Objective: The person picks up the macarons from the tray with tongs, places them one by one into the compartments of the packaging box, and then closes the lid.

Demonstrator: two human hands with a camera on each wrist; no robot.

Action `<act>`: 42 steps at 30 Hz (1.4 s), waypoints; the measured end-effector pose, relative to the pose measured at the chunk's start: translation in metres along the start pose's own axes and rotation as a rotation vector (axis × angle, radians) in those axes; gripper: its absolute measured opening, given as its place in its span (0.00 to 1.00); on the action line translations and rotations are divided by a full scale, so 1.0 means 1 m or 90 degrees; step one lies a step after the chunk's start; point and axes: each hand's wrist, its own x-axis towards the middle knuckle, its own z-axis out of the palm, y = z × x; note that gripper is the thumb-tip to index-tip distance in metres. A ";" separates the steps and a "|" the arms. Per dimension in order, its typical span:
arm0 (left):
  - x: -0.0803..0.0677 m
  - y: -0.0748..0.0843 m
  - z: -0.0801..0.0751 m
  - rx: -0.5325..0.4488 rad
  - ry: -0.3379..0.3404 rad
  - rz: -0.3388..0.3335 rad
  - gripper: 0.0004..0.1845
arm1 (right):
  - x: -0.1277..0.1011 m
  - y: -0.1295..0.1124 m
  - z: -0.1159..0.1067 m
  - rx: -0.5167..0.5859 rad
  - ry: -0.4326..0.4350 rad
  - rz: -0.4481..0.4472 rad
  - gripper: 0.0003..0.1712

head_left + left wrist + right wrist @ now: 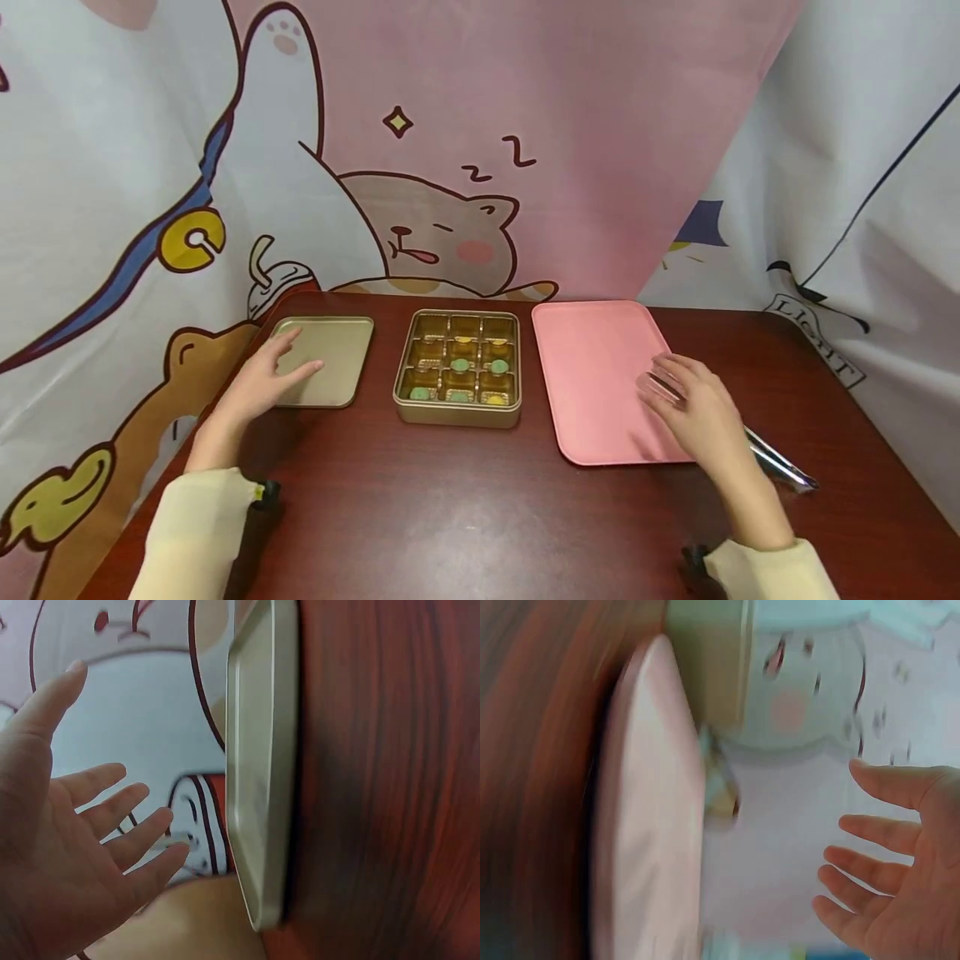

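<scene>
Head view, with both wrist views. The gold tin (457, 368) stands open at the middle of the worktop (465, 508) and serves as landmark. Left of the tin lies its gold lid (324, 360), inner face up; the left hand (264, 379) hovers over the lid's near left part with fingers straight and spread, holding nothing — the left wrist view shows the palm wide and clear of the lid's rim. Right of the tin lies the pink tray (600, 375); the right hand (693, 408) is over the tray's right edge, fingers loosely extended, with nothing gripped. The metal tongs (780, 465) lie beyond that edge, partly under the hand; whether the fingers touch them cannot be told, the right wrist view being blurred.

Judgement on the step: to take up the tongs well, close the right hand about mid-length on both arms and lift level, clear of the tray's rim, while the left hand keeps off the lid.

Count: one tin with nine compartments in three rows of three, one lid, one tray, one pair of tongs, two hands. Small green and yellow sweets sit in several compartments — about seven, though glare makes the count unsure.
</scene>
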 end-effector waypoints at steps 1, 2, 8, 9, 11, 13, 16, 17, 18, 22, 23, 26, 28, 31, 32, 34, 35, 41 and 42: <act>0.001 -0.006 -0.005 0.004 0.000 -0.010 0.46 | 0.005 -0.018 0.007 0.021 0.006 -0.029 0.30; 0.002 -0.013 -0.010 0.007 0.001 -0.019 0.46 | 0.010 -0.036 0.014 0.041 0.005 -0.053 0.30; -0.001 -0.050 -0.026 0.008 0.007 -0.087 0.47 | 0.024 -0.138 0.070 0.148 -0.100 -0.144 0.34; -0.002 -0.055 -0.028 0.016 0.008 -0.101 0.46 | 0.024 -0.153 0.079 0.166 -0.121 -0.156 0.34; -0.006 -0.064 -0.028 0.037 0.007 -0.120 0.44 | 0.020 -0.180 0.095 0.187 -0.154 -0.192 0.34; -0.008 -0.072 -0.028 0.062 -0.005 -0.138 0.41 | 0.014 -0.201 0.109 0.201 -0.209 -0.225 0.35; -0.012 -0.081 -0.025 0.077 -0.016 -0.155 0.36 | 0.004 -0.224 0.126 0.207 -0.287 -0.263 0.35; -0.013 -0.083 -0.024 0.079 -0.014 -0.159 0.35 | 0.001 -0.229 0.132 0.206 -0.312 -0.271 0.36; -0.013 -0.084 -0.023 0.081 -0.008 -0.160 0.33 | -0.001 -0.234 0.138 0.205 -0.331 -0.268 0.37; -0.016 -0.086 -0.021 0.083 0.014 -0.166 0.28 | -0.002 -0.243 0.163 0.220 -0.393 -0.241 0.40; -0.017 -0.086 -0.022 0.082 0.014 -0.163 0.27 | -0.002 -0.245 0.169 0.226 -0.407 -0.228 0.42; -0.019 -0.087 -0.024 0.078 0.007 -0.161 0.25 | 0.000 -0.251 0.186 0.263 -0.451 -0.175 0.46; -0.021 -0.089 -0.025 0.071 -0.004 -0.159 0.25 | 0.003 -0.256 0.194 0.287 -0.474 -0.129 0.50; -0.023 -0.090 -0.027 0.053 -0.023 -0.159 0.25 | 0.007 -0.263 0.205 0.323 -0.497 -0.062 0.54; -0.024 -0.090 -0.027 0.048 -0.026 -0.159 0.25 | 0.008 -0.265 0.207 0.335 -0.503 -0.041 0.54; -0.024 -0.090 -0.027 0.040 -0.025 -0.156 0.25 | 0.012 -0.267 0.212 0.366 -0.506 -0.005 0.54; -0.023 -0.090 -0.027 0.037 -0.021 -0.157 0.25 | 0.015 -0.268 0.213 0.387 -0.503 0.006 0.54; -0.023 -0.091 -0.023 0.025 0.001 -0.174 0.25 | 0.022 -0.268 0.219 0.484 -0.473 0.057 0.48; -0.024 -0.091 -0.024 0.018 0.002 -0.176 0.25 | 0.021 -0.267 0.220 0.500 -0.466 0.066 0.47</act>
